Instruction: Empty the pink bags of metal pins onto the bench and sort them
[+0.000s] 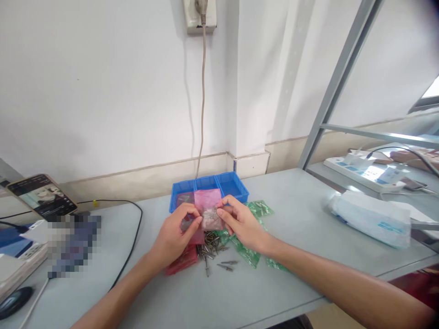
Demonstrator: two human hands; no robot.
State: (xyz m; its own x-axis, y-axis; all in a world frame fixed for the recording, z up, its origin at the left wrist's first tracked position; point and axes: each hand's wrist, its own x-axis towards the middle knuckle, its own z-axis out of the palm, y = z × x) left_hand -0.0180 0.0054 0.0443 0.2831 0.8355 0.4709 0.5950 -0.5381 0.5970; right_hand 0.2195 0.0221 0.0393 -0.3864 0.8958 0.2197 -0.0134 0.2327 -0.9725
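Note:
Between both hands hangs a small pink plastic bag [210, 211], its lower part looking filled; what lies inside is too blurred to name. My left hand [178, 228] pinches its left edge with thumb and fingers. At the right edge, my right hand [242, 221] grips it the same way. Just below lies a pile of small metal rivets [212, 244], with a few loose ones in front. Folded red plastic bags [181, 261] lie under my left hand. Green plastic bags [248, 253] spread beneath and beside my right hand.
A blue three-part tray [233, 186] stands behind the hands. On the left are a phone [43, 196], a black cable [135, 242] and a black mouse [15, 301]. A white plastic pack [372, 219] lies at right, near a metal frame [338, 82] and a power strip [363, 173].

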